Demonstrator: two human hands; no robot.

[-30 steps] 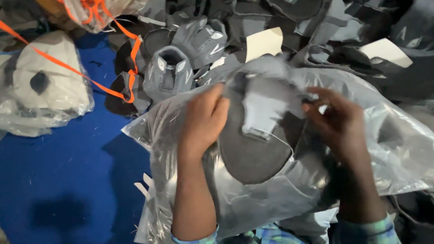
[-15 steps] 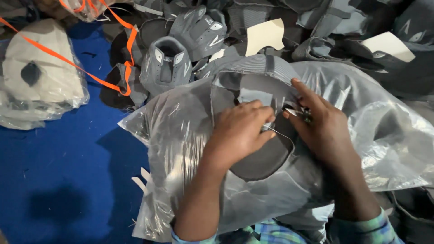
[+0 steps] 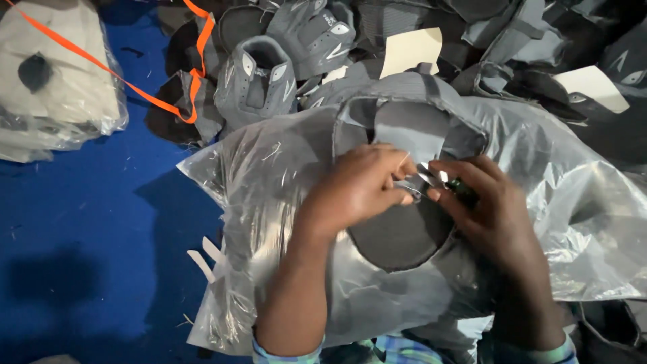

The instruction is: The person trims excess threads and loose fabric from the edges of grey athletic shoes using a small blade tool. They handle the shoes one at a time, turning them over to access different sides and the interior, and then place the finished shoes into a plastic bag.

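Since the earlier frame the left hand [image 3: 360, 189] has drawn in from the upper's left flank to its middle, and the two hands now meet there. The right hand [image 3: 488, 209] has closed toward the same spot.

Left grip: fingers curled shut, pinching the edge of the grey upper [image 3: 404, 135] near the tongue. Right grip: closed round a small snipper [image 3: 438, 180], metal tips showing between the hands, dark green handle under the fingers.

Location: the upper lies flat on a clear plastic bag [image 3: 269, 175] spread over the person's lap, above the blue floor [image 3: 87, 222].

Progress, as judged: trimming is under way at one point on the upper; no cut threads can be made out, so what is done and what is left cannot be told. A pile of like uppers [image 3: 283, 61] along the far edge suggests much work remains, or is finished; which, unclear.

Condition: the upper is grey knit with a dark oval insole panel [image 3: 397, 236], unlasted, edges clean as far as visible.

Also present: orange strap [image 3: 135, 87], white bagged bundle [image 3: 54, 87] at the far left corner.
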